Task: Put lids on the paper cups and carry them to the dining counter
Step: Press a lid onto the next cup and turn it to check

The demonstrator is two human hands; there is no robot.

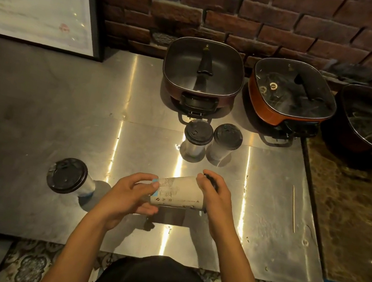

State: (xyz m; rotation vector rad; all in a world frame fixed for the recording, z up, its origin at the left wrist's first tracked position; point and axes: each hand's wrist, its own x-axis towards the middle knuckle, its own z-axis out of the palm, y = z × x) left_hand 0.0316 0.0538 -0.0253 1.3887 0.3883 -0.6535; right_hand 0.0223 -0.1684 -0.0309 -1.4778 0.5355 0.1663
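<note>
- Counter point(264, 229): paper cup point(180, 193) held above its near middle, lying sideways, long axis left to right.
- Left hand point(129, 196): fingers curled round the base end.
- Right hand point(216, 197): fingers pinching the lid point(210, 179) at the mouth end; seating judged unfinished.

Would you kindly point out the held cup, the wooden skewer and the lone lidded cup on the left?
held cup point(180, 193), head view, on its printed paper wall
wooden skewer point(293, 208), head view, mid-stick
lone lidded cup point(67, 175), head view, on its black lid
</note>
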